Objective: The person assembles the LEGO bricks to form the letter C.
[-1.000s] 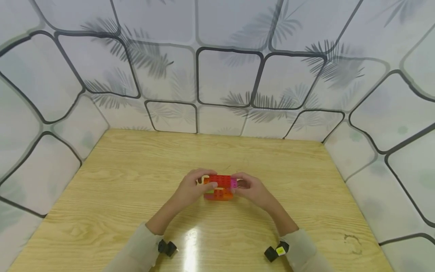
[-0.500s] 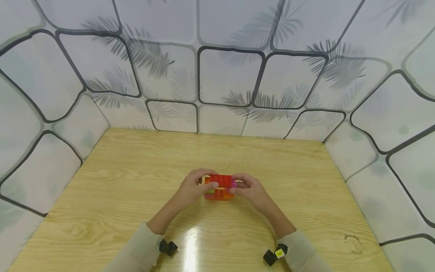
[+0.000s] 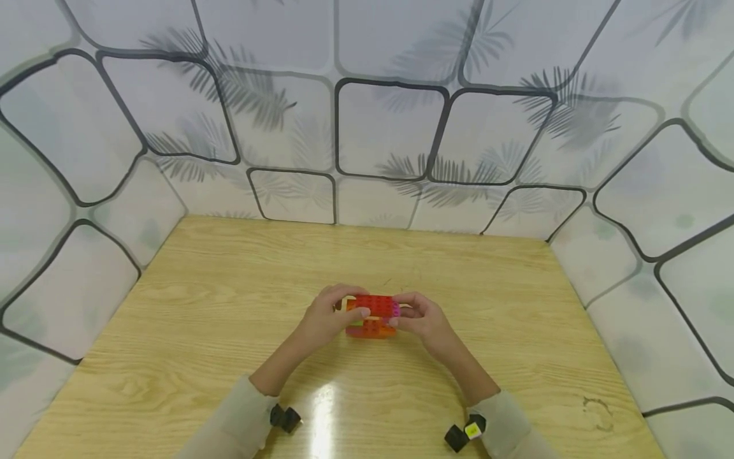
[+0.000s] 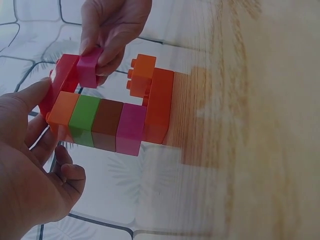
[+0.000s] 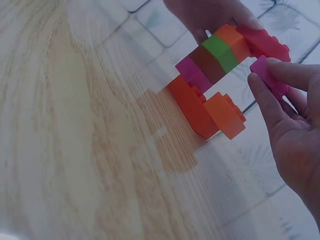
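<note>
My left hand (image 3: 320,322) grips the top of a toy-block stack, its thumb on the long red block (image 4: 62,75). Below that block, an orange block (image 4: 62,111), a green block (image 4: 84,120), a brown block (image 4: 106,125) and a magenta block (image 4: 131,129) form a column. It rises from one end of a long orange-red base block (image 4: 161,107) on the table; an orange block with bare studs (image 4: 144,76) sits at the other end. My right hand (image 3: 427,324) pinches a second magenta block (image 5: 267,75) against the red block's overhanging end. Whether they are joined cannot be told.
The wooden table (image 3: 229,268) spreads around the stack. A patterned white wall covering (image 3: 390,127) encloses its back and sides. Black wrist devices (image 3: 285,419) sit at both sleeves.
Between a second and half a second ago, the right hand shifts slightly and its fingers close in around the magenta block. The left hand and the stack stay nearly still.
</note>
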Available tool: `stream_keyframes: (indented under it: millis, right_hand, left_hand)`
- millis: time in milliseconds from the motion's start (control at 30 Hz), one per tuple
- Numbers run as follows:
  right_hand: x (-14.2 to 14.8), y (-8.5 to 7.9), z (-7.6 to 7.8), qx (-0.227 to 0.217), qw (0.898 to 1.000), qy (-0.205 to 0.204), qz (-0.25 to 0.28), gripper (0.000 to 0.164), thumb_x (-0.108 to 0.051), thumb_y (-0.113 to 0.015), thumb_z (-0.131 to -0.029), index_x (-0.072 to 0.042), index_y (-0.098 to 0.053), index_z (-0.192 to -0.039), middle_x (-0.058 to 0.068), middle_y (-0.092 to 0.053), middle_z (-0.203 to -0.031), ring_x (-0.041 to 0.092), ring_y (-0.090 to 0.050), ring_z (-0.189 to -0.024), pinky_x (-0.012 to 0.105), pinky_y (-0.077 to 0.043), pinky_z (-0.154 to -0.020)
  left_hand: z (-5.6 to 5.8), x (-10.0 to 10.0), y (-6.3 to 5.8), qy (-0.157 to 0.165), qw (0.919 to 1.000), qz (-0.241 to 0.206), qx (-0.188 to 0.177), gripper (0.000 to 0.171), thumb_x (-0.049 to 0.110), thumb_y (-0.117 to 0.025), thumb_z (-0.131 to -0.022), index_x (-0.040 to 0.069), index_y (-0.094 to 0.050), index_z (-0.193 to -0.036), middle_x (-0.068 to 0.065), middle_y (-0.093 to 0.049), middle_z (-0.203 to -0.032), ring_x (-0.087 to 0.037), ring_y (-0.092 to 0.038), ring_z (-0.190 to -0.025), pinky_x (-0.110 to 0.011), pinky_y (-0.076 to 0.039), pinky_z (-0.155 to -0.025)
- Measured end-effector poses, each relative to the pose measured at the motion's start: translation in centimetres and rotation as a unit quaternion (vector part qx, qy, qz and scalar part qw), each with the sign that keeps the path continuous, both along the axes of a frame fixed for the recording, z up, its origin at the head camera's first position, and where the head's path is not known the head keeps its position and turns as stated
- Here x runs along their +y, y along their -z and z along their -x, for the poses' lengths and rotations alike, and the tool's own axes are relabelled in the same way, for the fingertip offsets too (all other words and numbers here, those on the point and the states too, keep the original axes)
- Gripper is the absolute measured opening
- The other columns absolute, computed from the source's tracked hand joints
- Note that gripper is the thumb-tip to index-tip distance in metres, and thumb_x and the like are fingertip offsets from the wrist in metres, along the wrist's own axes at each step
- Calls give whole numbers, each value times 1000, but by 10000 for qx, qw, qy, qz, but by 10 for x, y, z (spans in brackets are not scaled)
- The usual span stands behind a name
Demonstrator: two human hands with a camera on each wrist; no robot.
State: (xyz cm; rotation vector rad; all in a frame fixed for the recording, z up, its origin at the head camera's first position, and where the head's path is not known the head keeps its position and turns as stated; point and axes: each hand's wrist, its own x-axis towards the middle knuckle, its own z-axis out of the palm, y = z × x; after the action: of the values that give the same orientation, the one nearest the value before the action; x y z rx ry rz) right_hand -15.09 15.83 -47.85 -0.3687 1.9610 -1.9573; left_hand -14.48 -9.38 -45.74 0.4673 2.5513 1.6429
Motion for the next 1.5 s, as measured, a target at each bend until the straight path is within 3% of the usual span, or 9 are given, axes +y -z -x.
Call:
stream_keyframes:
  millis: [300, 600, 967, 1067, 1300, 1500]
  right_hand:
    - [1, 0, 0, 177, 9992, -155, 322, 42, -13, -70, -95, 2, -53, -130, 8, -65, -123, 19, -69, -109, 30, -56, -93]
    - [-1, 0, 0, 54, 9979, -154, 632, 44, -7, -71, -93, 8, -51, -129, 5, -68, -119, 18, -71, -106, 31, -56, -92]
    - [0, -2, 0, -101, 9965, -176, 809, 39, -5, -70, -93, 5, -54, -128, 4, -71, -117, 18, -71, -105, 31, -56, -92]
    - [-1, -1, 0, -135, 9969, -246, 733, 41, -7, -70, -93, 4, -53, -129, 4, -69, -119, 18, -70, -107, 31, -56, -93]
    - [1, -3, 1, -67, 9978, -287, 595, 43, -6, -68, -94, 7, -50, -131, 7, -66, -123, 18, -69, -110, 31, -55, -94]
    - [5, -3, 2, 297, 9988, -381, 100, 45, -13, -67, -97, 0, -51, -136, 9, -61, -131, 17, -65, -116, 29, -54, -96]
  left_hand:
    - [1, 0, 0, 37, 9999, -61, 100, 32, 44, -75, -90, 30, -71, -118, 11, -67, -115, -26, -48, -96, -38, -41, -79]
    - [0, -1, 2, 12, 9999, -106, 75, 31, 45, -75, -89, 32, -71, -117, 13, -67, -120, -19, -49, -101, -37, -42, -84]
    - [0, -1, 4, -121, 9997, 140, 152, 31, 51, -75, -87, 38, -72, -115, 18, -66, -120, -13, -52, -106, -40, -46, -89]
    - [-1, -1, 4, -170, 9996, 198, 141, 32, 51, -76, -87, 37, -73, -115, 18, -66, -120, -13, -52, -105, -39, -46, -88]
    - [-1, 0, 2, -213, 9994, 265, 90, 37, 52, -76, -86, 35, -73, -119, 16, -66, -119, -26, -51, -101, -37, -43, -80]
    - [-1, 1, 2, -325, 9984, 424, 167, 38, 54, -76, -85, 37, -73, -118, 20, -66, -115, -25, -49, -97, -36, -41, -75]
